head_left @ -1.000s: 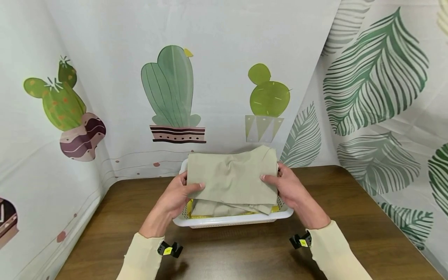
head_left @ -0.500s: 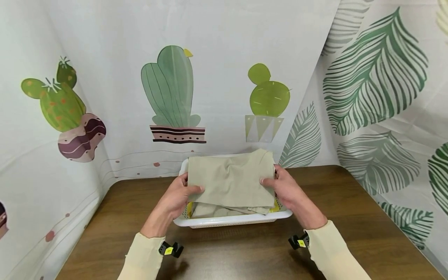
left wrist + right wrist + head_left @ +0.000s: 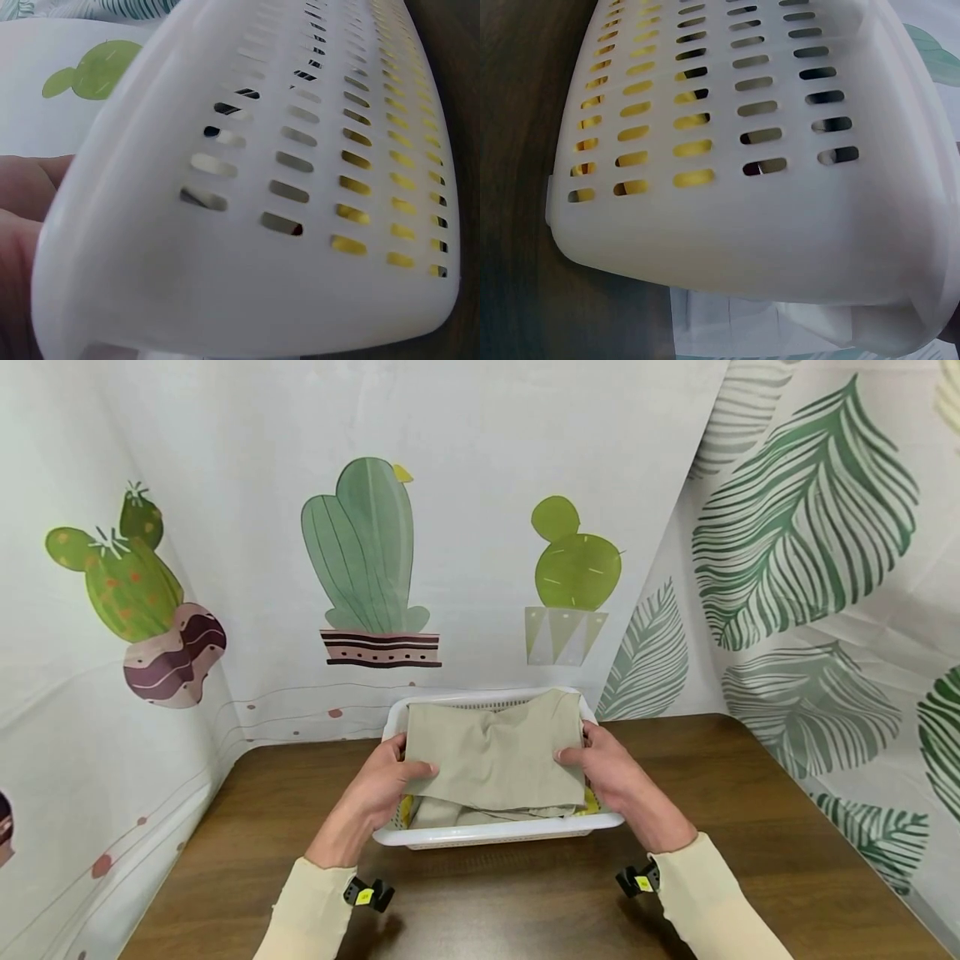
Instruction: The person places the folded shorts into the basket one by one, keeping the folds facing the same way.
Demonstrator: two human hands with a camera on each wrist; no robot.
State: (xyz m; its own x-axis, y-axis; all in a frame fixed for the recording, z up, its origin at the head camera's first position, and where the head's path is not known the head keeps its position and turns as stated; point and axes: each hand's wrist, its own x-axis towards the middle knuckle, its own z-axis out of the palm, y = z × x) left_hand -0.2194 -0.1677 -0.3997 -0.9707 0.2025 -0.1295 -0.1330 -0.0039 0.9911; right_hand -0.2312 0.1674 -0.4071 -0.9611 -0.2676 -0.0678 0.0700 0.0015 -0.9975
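Observation:
A folded khaki cloth (image 3: 495,760), like a garment, lies level inside the top of a white slotted plastic basket (image 3: 498,835). My left hand (image 3: 381,787) grips its left edge, thumb on top and fingers underneath. On the opposite edge my right hand (image 3: 613,772) holds it the same way. Under it shows more khaki cloth (image 3: 437,813), with something yellow (image 3: 590,802) beside that. The left wrist view has the basket's wall (image 3: 225,285) and part of my left hand (image 3: 21,255). Basket wall (image 3: 742,247) fills the right wrist view, where the right hand is hidden.
The basket stands on a brown wooden table (image 3: 495,910), close to its back edge. Behind hangs a white curtain (image 3: 480,527) printed with cacti, and a leaf-printed one (image 3: 795,568) is at the right. Each wrist wears a small black camera (image 3: 369,893).
Both hands have lowered the folded cloth toward the near side of the basket and come slightly closer together. More of the basket's back rim now shows.

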